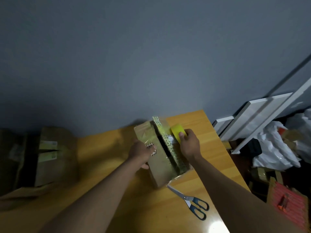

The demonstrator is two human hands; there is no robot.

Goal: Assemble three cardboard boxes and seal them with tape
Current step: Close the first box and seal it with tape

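Yellow tape roll (pixel 177 132) pinched in right hand (pixel 188 142), 2 o'clock of box (pixel 161 153). Seam runs 11-to-5. Left hand (pixel 141 153) flat, fingers spread on box top.

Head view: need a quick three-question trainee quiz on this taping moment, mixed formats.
1. True or false: the right hand holds the yellow roll of tape on the brown cardboard box.
2. Multiple choice: the metal scissors with dark handles lie (A) on top of the box, (B) on the orange wooden table near the box, (C) in the left hand.
3. Fill in: the left hand rests on the ____.

Key: 1 true; 2 B; 3 box.
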